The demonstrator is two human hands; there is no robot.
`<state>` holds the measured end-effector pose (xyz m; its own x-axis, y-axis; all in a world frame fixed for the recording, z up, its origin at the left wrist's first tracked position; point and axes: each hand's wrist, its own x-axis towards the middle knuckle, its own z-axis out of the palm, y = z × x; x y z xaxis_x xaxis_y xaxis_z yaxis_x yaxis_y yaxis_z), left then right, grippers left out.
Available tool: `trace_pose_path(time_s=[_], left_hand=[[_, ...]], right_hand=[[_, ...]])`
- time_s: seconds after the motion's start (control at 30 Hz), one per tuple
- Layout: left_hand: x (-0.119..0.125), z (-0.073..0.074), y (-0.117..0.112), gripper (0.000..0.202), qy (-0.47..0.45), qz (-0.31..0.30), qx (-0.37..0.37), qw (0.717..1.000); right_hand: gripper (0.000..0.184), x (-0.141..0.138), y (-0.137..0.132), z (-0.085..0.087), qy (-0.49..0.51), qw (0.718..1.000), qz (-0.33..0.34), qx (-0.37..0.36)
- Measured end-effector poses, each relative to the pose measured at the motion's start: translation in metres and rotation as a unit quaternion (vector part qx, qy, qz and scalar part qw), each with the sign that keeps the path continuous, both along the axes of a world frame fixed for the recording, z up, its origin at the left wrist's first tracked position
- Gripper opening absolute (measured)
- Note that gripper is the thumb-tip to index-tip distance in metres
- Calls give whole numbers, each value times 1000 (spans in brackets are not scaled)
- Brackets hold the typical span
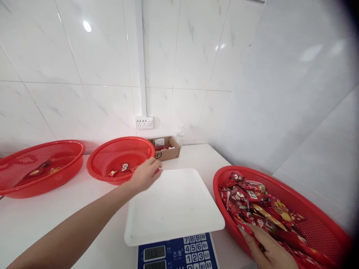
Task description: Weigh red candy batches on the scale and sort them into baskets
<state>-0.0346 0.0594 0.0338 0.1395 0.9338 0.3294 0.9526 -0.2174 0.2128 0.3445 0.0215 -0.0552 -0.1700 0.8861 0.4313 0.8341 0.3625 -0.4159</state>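
My left hand (147, 173) is over the far left edge of a white scale tray (175, 205), beside the rim of the middle red basket (120, 142). Its fingers are curled closed, and a bit of red shows at the fingertips, too small to name. A few small wrapped snacks (125, 167) lie at the bottom of that basket. At the lower right, my right hand (269, 246) is at the near edge of the right red basket (316, 213), its thumb and fingers closed on a red snack packet (246, 228). Many snack packets (259, 201) fill this basket.
Below the tray is the scale's blue keypad panel (176, 254). Another red basket (61, 183) with a few packets stands at the far left. An open cardboard box (171, 152) and a clear plastic item (180, 136) sit by the tiled wall, under a socket (144, 122).
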Motion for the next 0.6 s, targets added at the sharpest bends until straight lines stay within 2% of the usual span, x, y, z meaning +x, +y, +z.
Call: trace_pose_path(time_s=[0.13, 0.27, 0.33, 0.4, 0.6], left_hand=[[-55, 6, 3, 28, -52, 131, 24, 990], [-89, -7, -3, 53, -82, 221, 18, 972], [-94, -15, -10, 61, -97, 245, 20, 964], [-90, -20, -19, 61, -125, 250, 32, 959], [-57, -19, -43, 59, -283, 202, 82, 934]], right_hand=[[39, -2, 0, 2, 0, 1000, -11, -7], [40, -3, 1, 2, 4, 1000, -13, -13], [38, -4, 0, 3, 7, 1000, -16, -15], [37, -5, 0, 4, 9, 1000, -18, -18], [34, -18, 1, 15, 21, 998, -28, -51]])
